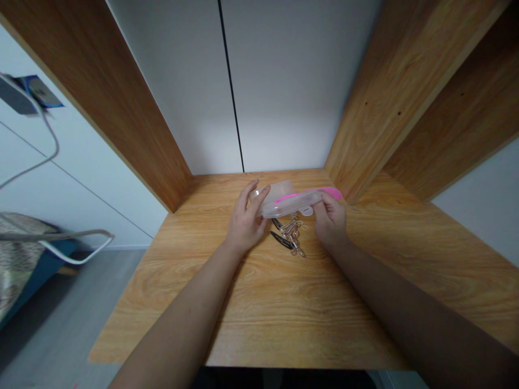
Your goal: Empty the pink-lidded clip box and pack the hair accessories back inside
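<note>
Clear plastic box [284, 201] gripped by left hand [245, 222] and right hand [331, 221] fingers, clips [290, 234] half-hidden

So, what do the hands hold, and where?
A clear plastic box with pink lid: left hand grips its left end, right hand its right end.

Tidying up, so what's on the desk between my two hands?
A small heap of metal clips, one black, lies on the desk between the left hand and right hand, by the clear box they hold. Head view.
</note>
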Motion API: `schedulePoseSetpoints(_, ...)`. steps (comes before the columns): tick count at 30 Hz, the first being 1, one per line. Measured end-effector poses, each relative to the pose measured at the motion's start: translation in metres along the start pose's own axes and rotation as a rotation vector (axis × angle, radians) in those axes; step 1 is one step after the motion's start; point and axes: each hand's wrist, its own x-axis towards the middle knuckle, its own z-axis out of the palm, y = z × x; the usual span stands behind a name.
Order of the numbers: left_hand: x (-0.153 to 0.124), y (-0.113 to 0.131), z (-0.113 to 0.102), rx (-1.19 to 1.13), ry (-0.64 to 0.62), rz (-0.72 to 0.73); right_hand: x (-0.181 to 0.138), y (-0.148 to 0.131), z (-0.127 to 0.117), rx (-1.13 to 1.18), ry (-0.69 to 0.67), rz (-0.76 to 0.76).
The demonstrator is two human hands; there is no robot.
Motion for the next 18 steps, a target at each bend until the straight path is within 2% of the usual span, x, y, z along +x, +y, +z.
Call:
schedulePoseSetpoints(5, 0.000, 0.001, -0.002, 0.005, -0.024, -0.035, 0.001, 0.004, 0.006, 0.125, 0.074, 0.091)
schedulePoseSetpoints(12, 0.000, -0.001, -0.001, 0.006, -0.017, -0.049, -0.001, 0.014, 0.008, 0.220, 0.028, 0.164)
schedulePoseSetpoints(18, -0.003, -0.003, 0.001, -0.001, -0.011, -0.172, -0.002, 0.012, 0.009, 0.247, -0.032, 0.158)
